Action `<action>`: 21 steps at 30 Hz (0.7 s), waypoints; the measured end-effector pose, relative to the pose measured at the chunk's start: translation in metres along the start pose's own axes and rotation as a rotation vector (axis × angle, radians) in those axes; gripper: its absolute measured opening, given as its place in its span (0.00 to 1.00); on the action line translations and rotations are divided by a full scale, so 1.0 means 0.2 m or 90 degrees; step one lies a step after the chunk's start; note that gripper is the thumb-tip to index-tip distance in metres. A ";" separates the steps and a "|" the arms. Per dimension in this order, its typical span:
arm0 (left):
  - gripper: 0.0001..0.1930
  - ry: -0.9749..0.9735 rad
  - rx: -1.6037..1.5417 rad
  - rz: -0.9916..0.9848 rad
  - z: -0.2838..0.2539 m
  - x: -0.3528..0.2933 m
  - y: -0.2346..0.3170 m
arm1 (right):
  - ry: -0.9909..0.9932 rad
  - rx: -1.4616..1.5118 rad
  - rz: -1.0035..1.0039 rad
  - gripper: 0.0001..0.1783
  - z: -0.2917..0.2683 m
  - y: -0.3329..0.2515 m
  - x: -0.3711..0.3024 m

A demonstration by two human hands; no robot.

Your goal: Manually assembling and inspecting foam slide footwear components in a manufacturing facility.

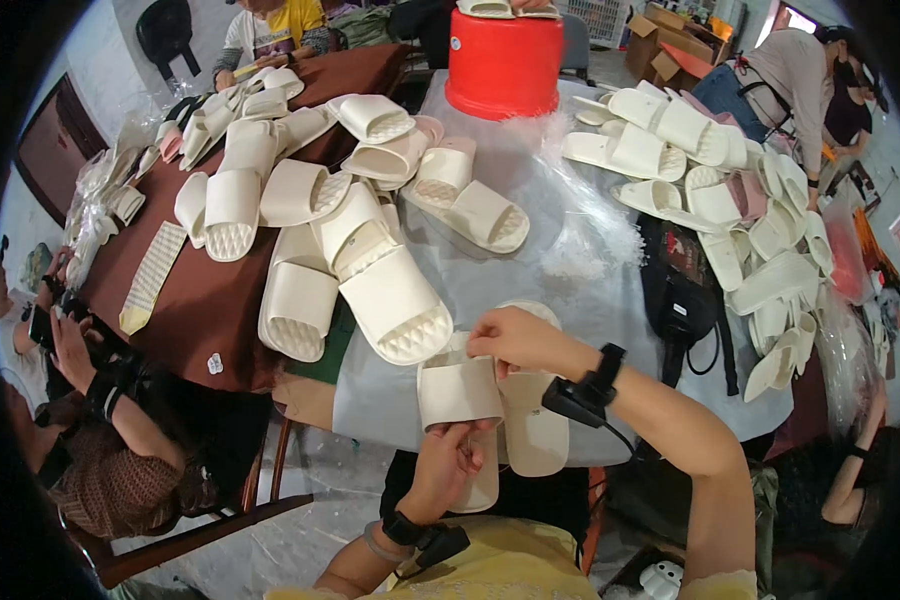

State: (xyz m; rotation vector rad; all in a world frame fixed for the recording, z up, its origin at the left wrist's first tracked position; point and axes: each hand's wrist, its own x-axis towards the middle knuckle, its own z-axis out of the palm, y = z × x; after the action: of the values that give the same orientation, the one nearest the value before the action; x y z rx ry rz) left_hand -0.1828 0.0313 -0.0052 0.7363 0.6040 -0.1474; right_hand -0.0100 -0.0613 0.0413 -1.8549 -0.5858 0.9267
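A cream slide slipper (458, 393) lies at the table's near edge, its toe pointing away from me and its heel over the edge. My left hand (448, 465) grips it from below, with fingers at the open heel side of the strap. At the toe end, my right hand (515, 338) is closed, its fingertips bent down against the strap's far right corner. Whatever those fingertips pinch is hidden. A second cream slipper (536, 430) lies just to the right, partly covered by my right wrist. Beyond the left side, a larger-looking cream slipper (395, 305) leans on the pile.
Slippers pile up on the brown-covered table (195, 300) at left and along the grey table's (370, 400) right side. A red bucket (505, 65) stands at the far edge. Near a black bag (678, 290) lies clear plastic wrap (595, 220). Other people work around the tables.
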 end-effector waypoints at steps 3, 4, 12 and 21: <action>0.08 -0.013 -0.030 0.018 0.01 0.02 0.01 | -0.044 -0.009 0.023 0.11 0.02 0.02 0.05; 0.07 -0.019 -0.028 0.009 0.01 0.02 0.01 | -0.078 0.006 0.021 0.10 0.03 0.02 0.06; 0.10 -0.034 0.050 0.113 -0.01 -0.06 -0.01 | 0.261 -0.029 -0.140 0.09 0.16 0.06 0.03; 0.13 0.009 0.824 0.671 0.07 -0.12 0.28 | 0.357 0.405 -0.162 0.08 0.30 0.06 -0.38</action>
State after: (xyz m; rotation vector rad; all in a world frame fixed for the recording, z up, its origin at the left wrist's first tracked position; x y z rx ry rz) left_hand -0.1776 0.0608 0.0505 2.2117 -0.0146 0.5062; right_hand -0.1034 -0.0890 0.0411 -1.3272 -0.1393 0.3290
